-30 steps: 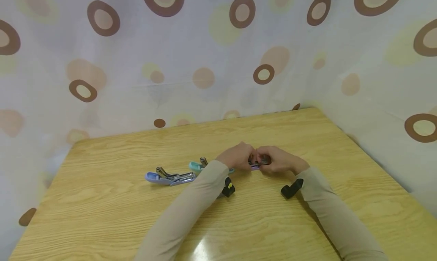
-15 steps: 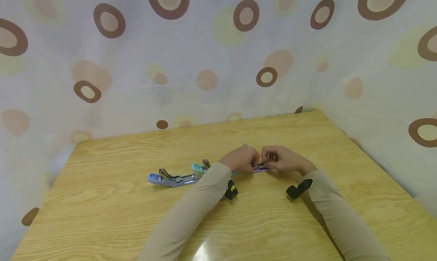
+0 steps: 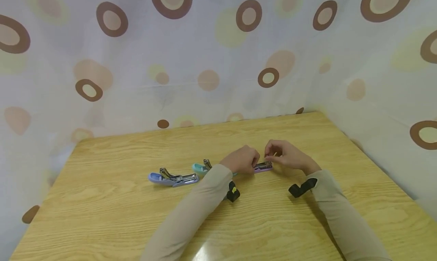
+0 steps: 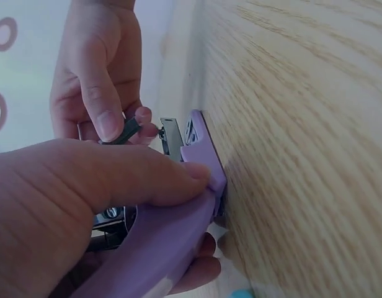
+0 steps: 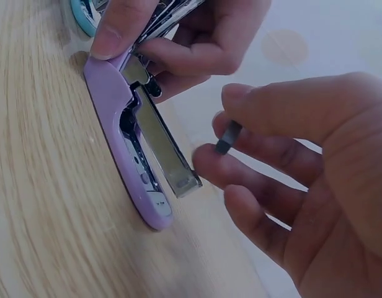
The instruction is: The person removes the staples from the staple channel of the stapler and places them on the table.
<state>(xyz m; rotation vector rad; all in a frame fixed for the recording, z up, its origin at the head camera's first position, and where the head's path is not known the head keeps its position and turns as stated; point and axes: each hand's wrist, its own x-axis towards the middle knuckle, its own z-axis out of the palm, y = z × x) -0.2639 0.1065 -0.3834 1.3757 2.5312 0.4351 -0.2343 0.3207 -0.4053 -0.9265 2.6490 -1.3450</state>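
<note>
My left hand (image 3: 241, 159) grips a lilac stapler (image 5: 107, 93), its thumb pressing the plastic body near the hinge. The stapler's silver magazine (image 5: 163, 149) stands a little apart from the base, as the right wrist view shows. A short dark strip of staples (image 5: 228, 136) is pinched between the thumb and fingers of my right hand (image 3: 288, 154), just off the magazine's free end. In the left wrist view the same strip (image 4: 126, 131) shows beside the magazine tip. The stapler's upper part is mostly hidden by my left hand.
A blue stapler (image 3: 173, 180) lies opened out on the wooden table (image 3: 136, 215) to the left. Between it and my left hand is a teal stapler (image 3: 199, 168), partly covered by my left sleeve. A patterned curtain (image 3: 184, 63) rises behind the table.
My right hand has drawn away from the stapler, to the right and slightly up, with the staple strip now apart from it. My left hand has stayed on the stapler.
</note>
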